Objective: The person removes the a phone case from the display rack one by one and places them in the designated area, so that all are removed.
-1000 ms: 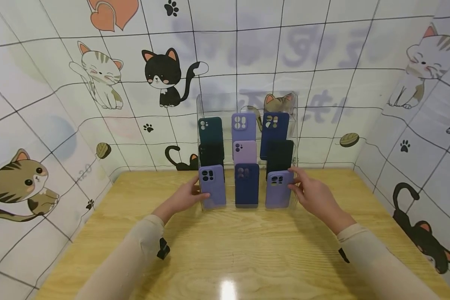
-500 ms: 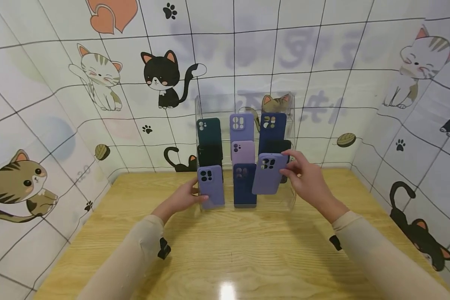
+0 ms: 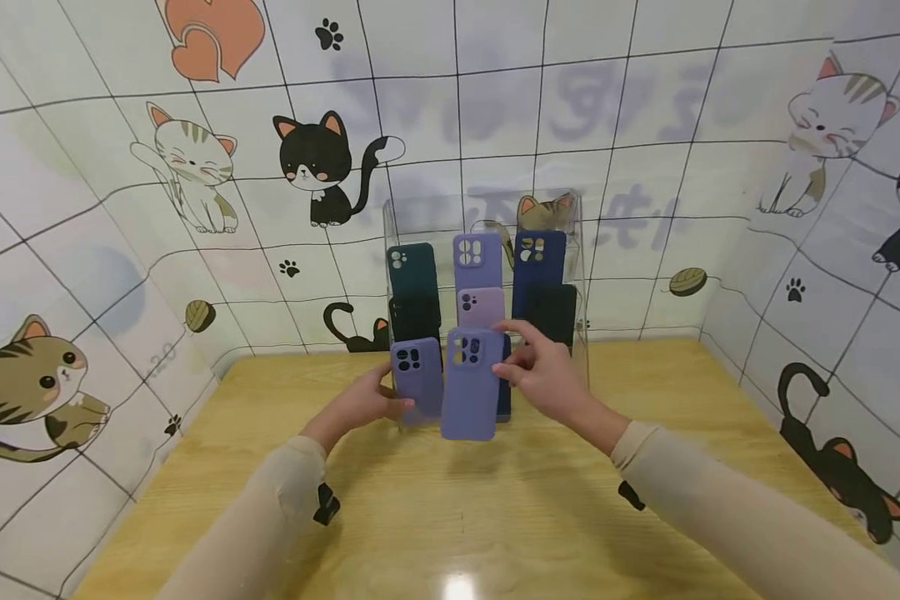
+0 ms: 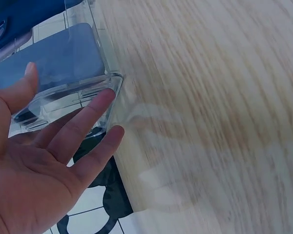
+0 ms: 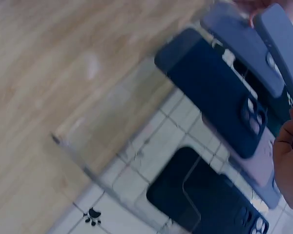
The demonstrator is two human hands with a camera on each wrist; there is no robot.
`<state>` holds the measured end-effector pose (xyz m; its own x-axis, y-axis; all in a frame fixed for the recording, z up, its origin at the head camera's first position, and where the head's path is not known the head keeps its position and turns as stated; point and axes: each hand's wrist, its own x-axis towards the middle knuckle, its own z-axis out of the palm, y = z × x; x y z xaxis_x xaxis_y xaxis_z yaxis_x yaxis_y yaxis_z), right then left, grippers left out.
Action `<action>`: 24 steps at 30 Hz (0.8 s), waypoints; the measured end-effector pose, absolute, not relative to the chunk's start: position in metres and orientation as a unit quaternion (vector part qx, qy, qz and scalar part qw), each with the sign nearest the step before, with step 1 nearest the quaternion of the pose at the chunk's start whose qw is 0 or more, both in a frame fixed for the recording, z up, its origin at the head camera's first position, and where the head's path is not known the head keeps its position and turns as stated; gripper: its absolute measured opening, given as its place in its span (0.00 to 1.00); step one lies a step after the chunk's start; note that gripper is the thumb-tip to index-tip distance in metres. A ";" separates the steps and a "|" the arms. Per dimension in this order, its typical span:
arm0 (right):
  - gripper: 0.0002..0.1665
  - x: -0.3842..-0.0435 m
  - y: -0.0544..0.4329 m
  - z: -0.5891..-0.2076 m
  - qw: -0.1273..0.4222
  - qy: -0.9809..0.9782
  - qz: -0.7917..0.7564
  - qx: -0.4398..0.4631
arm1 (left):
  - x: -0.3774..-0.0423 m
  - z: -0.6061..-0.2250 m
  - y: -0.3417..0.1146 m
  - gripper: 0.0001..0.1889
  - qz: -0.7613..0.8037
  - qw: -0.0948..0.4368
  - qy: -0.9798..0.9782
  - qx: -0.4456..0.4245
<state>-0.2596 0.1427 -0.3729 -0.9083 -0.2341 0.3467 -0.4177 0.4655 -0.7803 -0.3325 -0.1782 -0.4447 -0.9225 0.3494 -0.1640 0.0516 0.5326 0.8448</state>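
Observation:
My right hand (image 3: 551, 375) pinches a lavender phone case (image 3: 468, 410) by its upper right edge, between thumb and fingers. The case hangs upright in front of a navy phone case (image 3: 504, 398) and hides most of it. My left hand (image 3: 362, 406) is at the lower left side of a clear tiered display stand (image 4: 116, 80). Its fingers are extended along the stand's side, the thumb in front of the left purple phone case (image 3: 420, 385). In the right wrist view, the held case is at the upper right, partly cut off.
Behind stand a dark green case (image 3: 414, 265), a black case (image 3: 415, 317), a periwinkle case (image 3: 477, 265), a pink-lilac case (image 3: 480, 307), a navy case (image 3: 540, 267) and a black case (image 3: 558, 310). Cat-print sheeting (image 3: 450, 108) surrounds the wooden table (image 3: 450, 508).
My right hand has lifted the lavender case out of the stand's front right place and carried it left and forward of the middle column. The left hand stays at the stand's side.

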 end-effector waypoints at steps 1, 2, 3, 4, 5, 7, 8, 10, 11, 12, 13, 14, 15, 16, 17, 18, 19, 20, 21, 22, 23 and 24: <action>0.32 -0.258 0.137 -0.376 0.075 -0.849 0.489 0.185 | -0.331 -0.445 -0.179 0.50 0.468 0.160 0.861 0.115; 0.32 -0.256 0.132 -0.380 0.055 -0.848 0.496 0.179 | -0.330 -0.446 -0.178 0.50 0.469 0.161 0.862 0.110; 0.33 -0.254 0.127 -0.384 0.038 -0.845 0.504 0.174 | -0.330 -0.446 -0.178 0.49 0.468 0.159 0.863 0.108; 0.33 -0.253 0.122 -0.387 0.022 -0.842 0.512 0.168 | -0.330 -0.446 -0.177 0.49 0.467 0.156 0.864 0.107; 0.33 -0.252 0.117 -0.391 0.008 -0.839 0.519 0.165 | -0.329 -0.445 -0.177 0.48 0.464 0.152 0.866 0.105; 0.33 -0.250 0.108 -0.400 -0.015 -0.831 0.533 0.159 | -0.329 -0.444 -0.175 0.47 0.460 0.148 0.869 0.105; 0.33 -0.249 0.104 -0.405 -0.026 -0.828 0.539 0.155 | -0.329 -0.444 -0.174 0.47 0.458 0.147 0.871 0.101; 0.32 -0.247 0.096 -0.413 -0.053 -0.821 0.551 0.141 | -0.330 -0.442 -0.172 0.47 0.450 0.145 0.876 0.098; 0.32 -0.246 0.092 -0.416 -0.067 -0.818 0.556 0.134 | -0.330 -0.442 -0.172 0.48 0.447 0.144 0.878 0.097; 0.32 -0.246 0.088 -0.420 -0.080 -0.816 0.559 0.124 | -0.331 -0.441 -0.171 0.48 0.448 0.145 0.877 0.093; 0.32 -0.245 0.084 -0.423 -0.096 -0.812 0.564 0.115 | -0.331 -0.441 -0.171 0.49 0.446 0.144 0.879 0.091; 0.32 -0.245 0.079 -0.426 -0.112 -0.809 0.568 0.105 | -0.331 -0.441 -0.171 0.50 0.444 0.142 0.881 0.086; 0.32 -0.245 0.075 -0.430 -0.126 -0.805 0.572 0.096 | -0.331 -0.441 -0.171 0.50 0.442 0.142 0.882 0.085; 0.32 -0.245 0.071 -0.433 -0.143 -0.799 0.578 0.086 | -0.331 -0.441 -0.172 0.49 0.441 0.142 0.882 0.085; 0.32 -0.245 0.067 -0.436 -0.157 -0.794 0.583 0.076 | -0.331 -0.441 -0.172 0.49 0.441 0.143 0.882 0.084; 0.32 -0.244 0.063 -0.439 -0.170 -0.790 0.585 0.071 | -0.330 -0.441 -0.172 0.48 0.443 0.144 0.881 0.082; 0.32 -0.243 0.060 -0.441 -0.182 -0.787 0.586 0.066 | -0.330 -0.441 -0.172 0.47 0.442 0.143 0.882 0.083; 0.31 -0.243 0.057 -0.444 -0.191 -0.786 0.585 0.063 | -0.329 -0.441 -0.172 0.47 0.442 0.143 0.882 0.082; 0.31 -0.242 0.054 -0.446 -0.197 -0.786 0.583 0.062 | -0.328 -0.441 -0.172 0.47 0.442 0.144 0.881 0.082; 0.31 -0.242 0.051 -0.448 -0.204 -0.784 0.583 0.061 | -0.328 -0.440 -0.172 0.47 0.443 0.142 0.881 0.081; 0.31 -0.241 0.048 -0.450 -0.205 -0.787 0.579 0.063 | -0.327 -0.440 -0.171 0.47 0.444 0.142 0.881 0.080; 0.31 -0.241 0.046 -0.451 -0.207 -0.788 0.577 0.064 | -0.327 -0.439 -0.171 0.47 0.444 0.141 0.881 0.079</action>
<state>-0.2408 0.0460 -0.4513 -0.9062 -0.3401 -0.2514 0.1370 0.3262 -0.9353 -0.3268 -0.1706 -0.4394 -0.9476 0.2647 -0.1786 0.0140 0.5932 0.8049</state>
